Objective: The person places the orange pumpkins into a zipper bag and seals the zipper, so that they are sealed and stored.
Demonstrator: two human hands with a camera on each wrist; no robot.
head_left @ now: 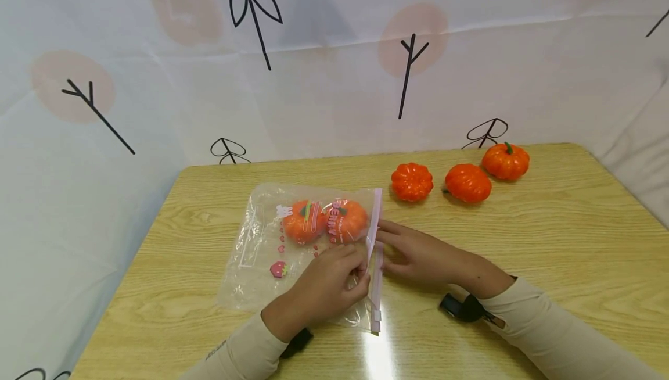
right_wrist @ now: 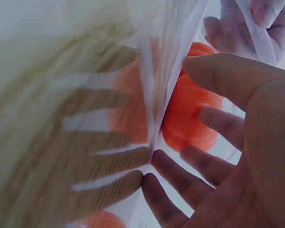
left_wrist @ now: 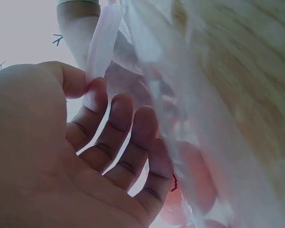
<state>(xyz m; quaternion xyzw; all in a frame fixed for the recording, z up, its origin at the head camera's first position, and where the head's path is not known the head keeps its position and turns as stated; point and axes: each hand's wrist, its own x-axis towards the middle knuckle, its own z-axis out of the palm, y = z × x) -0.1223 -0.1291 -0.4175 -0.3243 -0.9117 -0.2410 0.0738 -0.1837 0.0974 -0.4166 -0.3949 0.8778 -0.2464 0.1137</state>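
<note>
Behind the wooden table (head_left: 549, 229) hangs a cloth (head_left: 334, 101) printed with plants.

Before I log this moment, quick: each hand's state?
Left hand: closed, pinching the pink edge of the plastic bag.
Right hand: open, holding nothing, at the bag's pink edge.

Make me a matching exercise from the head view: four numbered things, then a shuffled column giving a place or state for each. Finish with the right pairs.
Things
1. Left grip
2. Bag
3. Leftmost pumpkin
4. Rightmost pumpkin

Places and states
A. On the bare table, green stem pointing up
B. Clear, with printed decorations
C. Pinching a pink strip
D. Orange, seen through see-through plastic

Right pairs: 1-C, 2-B, 3-D, 4-A
</note>
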